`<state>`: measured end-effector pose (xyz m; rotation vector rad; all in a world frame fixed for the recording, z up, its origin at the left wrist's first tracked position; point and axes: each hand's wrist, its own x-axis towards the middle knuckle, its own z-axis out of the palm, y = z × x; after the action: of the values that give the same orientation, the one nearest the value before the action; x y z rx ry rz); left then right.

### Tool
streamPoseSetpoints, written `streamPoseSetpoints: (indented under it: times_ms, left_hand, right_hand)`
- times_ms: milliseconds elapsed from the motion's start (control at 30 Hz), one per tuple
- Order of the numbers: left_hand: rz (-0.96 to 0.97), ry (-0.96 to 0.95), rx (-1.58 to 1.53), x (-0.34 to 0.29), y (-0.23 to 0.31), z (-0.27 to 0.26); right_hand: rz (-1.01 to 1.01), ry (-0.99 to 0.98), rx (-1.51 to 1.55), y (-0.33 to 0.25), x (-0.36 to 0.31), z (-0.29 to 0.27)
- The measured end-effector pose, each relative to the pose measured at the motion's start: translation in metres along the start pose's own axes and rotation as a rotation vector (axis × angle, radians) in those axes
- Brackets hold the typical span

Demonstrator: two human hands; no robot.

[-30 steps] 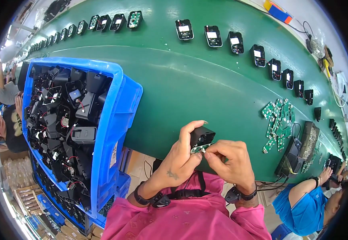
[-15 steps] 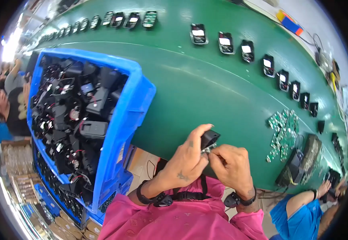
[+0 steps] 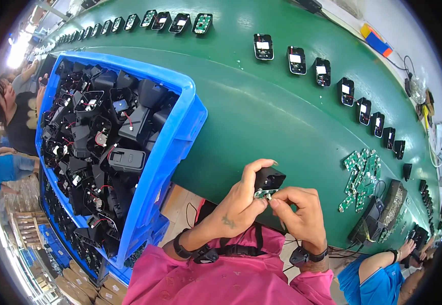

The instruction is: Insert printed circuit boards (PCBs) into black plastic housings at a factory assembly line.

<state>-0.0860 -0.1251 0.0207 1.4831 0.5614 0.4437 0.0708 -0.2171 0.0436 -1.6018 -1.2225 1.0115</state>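
Note:
Above the table's near edge, my left hand (image 3: 239, 206) grips a black plastic housing (image 3: 272, 178), thumb and fingers on either side of it. A green circuit board (image 3: 262, 193) shows along the housing's lower side, close to my left thumb. My right hand (image 3: 300, 211) is closed in a pinch right beside the board. At its fingertips is a small whitish connector (image 3: 269, 196), partly hidden by the fingers. Whether the connector is seated on the board cannot be made out.
A blue crate (image 3: 180, 109) heaped with black housings and red wires stands on the left. Green circuit boards (image 3: 362, 179) lie piled at the right, near a black box-shaped device (image 3: 368, 223). Housings (image 3: 296, 61) line the green table's (image 3: 231, 122) far side. Co-workers are at both sides.
The fingers of my right hand have opened out somewhat from a tight curl, still pinching at the board. My left hand keeps its hold on the housing. The whole view has shifted slightly.

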Motion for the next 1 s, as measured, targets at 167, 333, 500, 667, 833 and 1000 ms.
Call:
streamPoseSetpoints:
  times_ms: [167,333,500,667,833,1000]
  left_hand:
    - [0.029,0.026,0.037,0.0,-0.002,0.0]
    - [0.008,0.095,0.227,-0.001,0.001,0.002]
    - [-0.043,0.065,0.044,0.001,-0.026,0.003]
    - [-0.057,0.176,-0.278,0.002,-0.031,0.008]
    - [0.22,0.119,-0.032,0.009,-0.032,-0.006]
    - [-0.046,-0.093,-0.217,0.007,-0.019,-0.018]
  right_hand:
    - [-0.004,0.017,-0.016,0.002,0.003,0.002]
    - [-0.172,0.065,-0.159,-0.002,0.006,0.013]
    - [-0.068,0.082,-0.253,0.007,0.01,0.019]
    - [-0.005,0.228,-0.175,0.025,0.006,0.021]
    - [0.258,0.152,0.292,0.033,0.019,0.013]
    - [0.208,0.222,0.397,0.028,0.013,0.015]
